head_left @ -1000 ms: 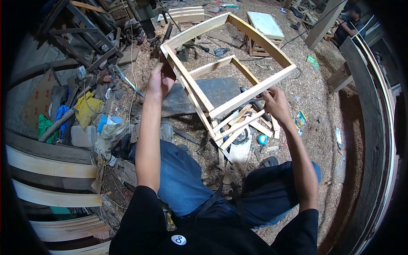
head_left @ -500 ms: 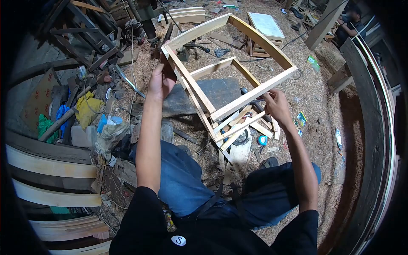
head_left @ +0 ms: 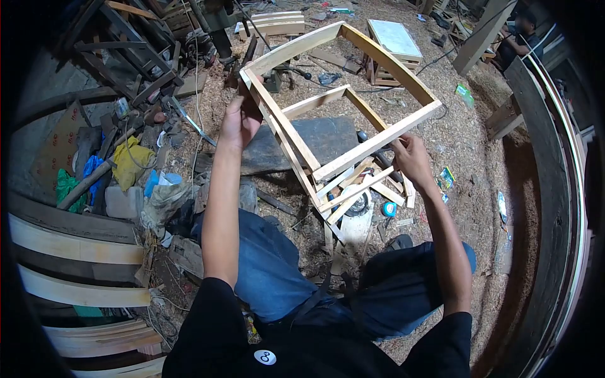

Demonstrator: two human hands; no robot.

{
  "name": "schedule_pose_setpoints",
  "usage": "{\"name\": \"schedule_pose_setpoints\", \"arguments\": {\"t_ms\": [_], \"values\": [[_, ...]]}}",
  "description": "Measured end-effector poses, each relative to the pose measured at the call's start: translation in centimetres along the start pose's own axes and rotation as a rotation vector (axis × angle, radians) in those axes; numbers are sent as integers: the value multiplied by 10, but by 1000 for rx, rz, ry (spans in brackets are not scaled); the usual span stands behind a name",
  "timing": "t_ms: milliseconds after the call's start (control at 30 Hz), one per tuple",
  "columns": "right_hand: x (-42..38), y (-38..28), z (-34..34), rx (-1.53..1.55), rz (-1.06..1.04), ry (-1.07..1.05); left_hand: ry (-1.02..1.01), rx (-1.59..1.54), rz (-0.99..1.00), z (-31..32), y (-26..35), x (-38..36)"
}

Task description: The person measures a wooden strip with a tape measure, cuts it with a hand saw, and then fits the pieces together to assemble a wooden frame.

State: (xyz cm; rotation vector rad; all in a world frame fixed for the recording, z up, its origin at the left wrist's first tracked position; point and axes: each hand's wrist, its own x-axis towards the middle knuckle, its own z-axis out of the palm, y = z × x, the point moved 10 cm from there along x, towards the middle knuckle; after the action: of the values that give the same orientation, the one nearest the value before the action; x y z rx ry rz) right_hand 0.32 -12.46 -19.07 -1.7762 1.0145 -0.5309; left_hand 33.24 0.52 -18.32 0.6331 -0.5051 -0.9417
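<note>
A pale wooden frame (head_left: pixel 378 140), made of joined slats with one curved side, is held up tilted in front of me. My left hand (head_left: pixel 238 121) is closed around its left side, the fingers partly hidden behind the wood. At the lower right edge, my right hand (head_left: pixel 409 155) pinches the frame between thumb and fingers. Under the frame lies a dark thick plank (head_left: pixel 334 133) on the shavings. Below, loose wood offcuts (head_left: pixel 358 196) and a small blue-and-white round item (head_left: pixel 389 208) lie between my knees.
Curved pale boards (head_left: pixel 82 249) are stacked at my left. Beyond them sit a yellow cloth (head_left: pixel 132 162) and mixed scrap. A white-topped wooden piece (head_left: pixel 394 38) stands ahead. A long dark beam (head_left: pixel 551 208) runs along the right. Another person (head_left: pixel 520 41) sits at the far right.
Almost nothing differs. The frame and both hands stay nearly in the same place, with only a very slight shift.
</note>
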Motion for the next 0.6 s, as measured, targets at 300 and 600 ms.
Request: {"name": "schedule_pose_setpoints", "arguments": {"t_ms": [300,600], "values": [[3,9,2,27,22,-35,-23,17,12,5,1,0],[3,3,-2,-20,-31,2,-19,58,22,8,2,-3]]}}
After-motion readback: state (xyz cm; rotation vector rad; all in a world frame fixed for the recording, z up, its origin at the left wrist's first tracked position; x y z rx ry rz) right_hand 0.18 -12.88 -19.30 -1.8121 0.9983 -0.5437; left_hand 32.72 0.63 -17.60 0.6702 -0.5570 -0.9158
